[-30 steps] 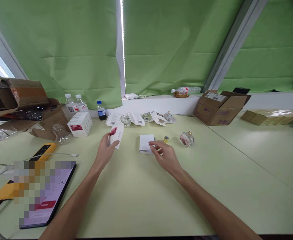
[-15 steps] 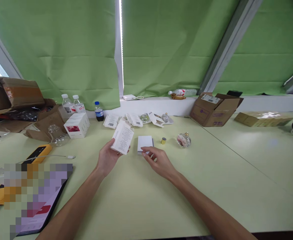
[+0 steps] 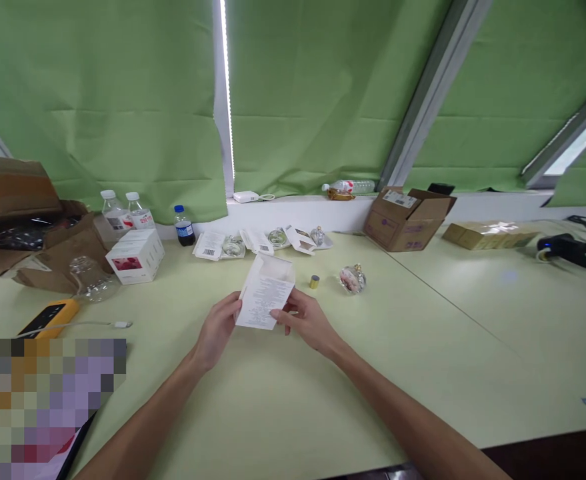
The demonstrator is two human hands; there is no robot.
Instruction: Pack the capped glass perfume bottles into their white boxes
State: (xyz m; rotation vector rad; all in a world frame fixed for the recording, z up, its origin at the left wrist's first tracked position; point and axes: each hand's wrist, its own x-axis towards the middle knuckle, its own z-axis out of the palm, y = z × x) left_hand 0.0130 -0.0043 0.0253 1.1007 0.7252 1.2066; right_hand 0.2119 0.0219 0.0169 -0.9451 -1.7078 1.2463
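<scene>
Box [image 3: 264, 301] over table [image 3: 277, 407], printed face showing, held between both hands. Left hand [image 3: 216, 331] closed on left edge; right hand [image 3: 313, 325] pinching lower right corner, thumb across front, fingers partly hidden behind. Cap [image 3: 315, 282] beyond right hand.

1. Left hand [image 3: 217, 331]: closed in a grip, fingertips near those of the right hand [image 3: 311, 325].
2. Right hand: fingers bent and partly hidden, thumb [image 3: 287, 317] reaching toward the left fingers.
3. Left forearm [image 3: 155, 405]: bare, slanting down-left, behind its fingers.
4. Right forearm [image 3: 397, 395]: bare, slanting down-right, behind its fingers.
</scene>
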